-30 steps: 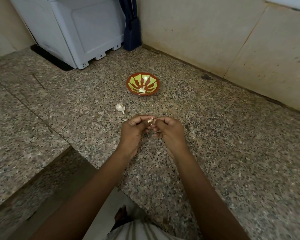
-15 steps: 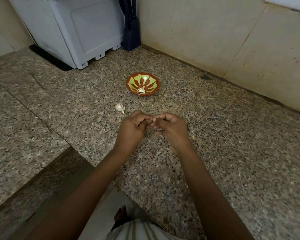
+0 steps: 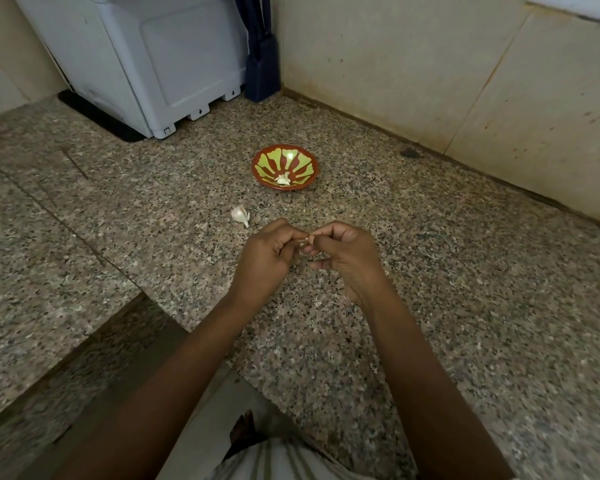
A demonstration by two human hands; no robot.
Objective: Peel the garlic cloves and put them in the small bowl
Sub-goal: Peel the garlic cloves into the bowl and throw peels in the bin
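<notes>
Above the speckled grey granite counter (image 3: 430,271), both hands meet on a small pale garlic clove (image 3: 305,241), mostly hidden between the fingertips. The left hand (image 3: 267,258) pinches it with curled fingers. The right hand (image 3: 347,254) pinches the same clove from the other side, forearms converging. The clove is probably light and firm with brittle papery skin, slippery once bare, and best held by its ends. An unpeeled white clove (image 3: 239,215) lies near the left hand, and a white peeled clove (image 3: 283,180) sits in the small red-and-green patterned bowl (image 3: 302,161).

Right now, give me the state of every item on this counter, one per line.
Small bowl: upright, holding peeled garlic.
Loose garlic clove: apparently unpeeled, lying on the granite counter.
Held garlic clove: pinched between both hands, mostly hidden.
Left hand: curled, pinching the held clove.
Right hand: curled, pinching the held clove.
</notes>
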